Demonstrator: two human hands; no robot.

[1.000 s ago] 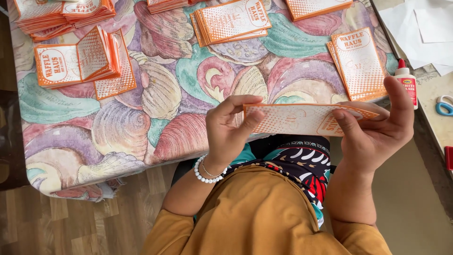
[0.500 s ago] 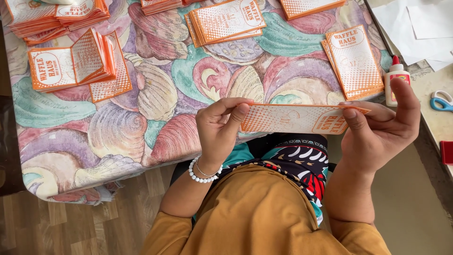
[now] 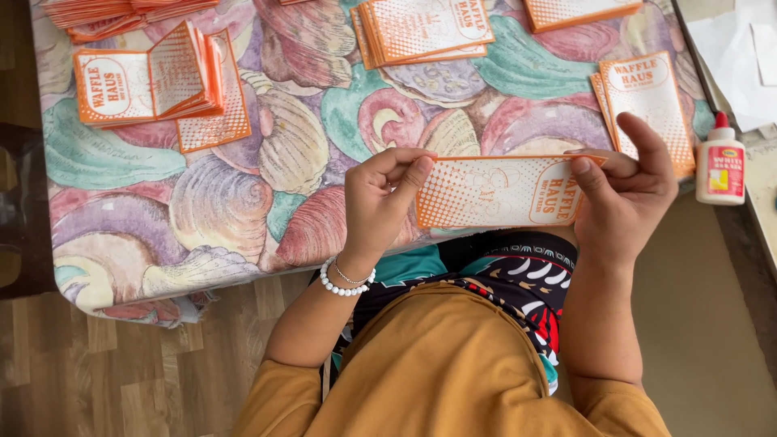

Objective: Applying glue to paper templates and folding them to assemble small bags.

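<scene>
Head view: left hand (image 3: 380,202) and right hand (image 3: 627,190) pinch opposite ends of an orange-and-white card (image 3: 498,193), fingers closed, stretching it flat above the table (image 3: 243,202) edge; card stacks (image 3: 425,28) lie at twelve o'clock, glue bottle (image 3: 720,162) at three.

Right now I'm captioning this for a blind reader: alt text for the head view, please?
Two hands, left hand and right hand, hold an orange-and-white paper sleeve by its ends above a shell-patterned tablecloth with stacks of sleeves and a glue bottle.

Orange-and-white paper sleeve (image 3: 502,193), flat, long side level. Dotted pattern across the left part, oval label at right. Held just above the table's near edge.
</scene>
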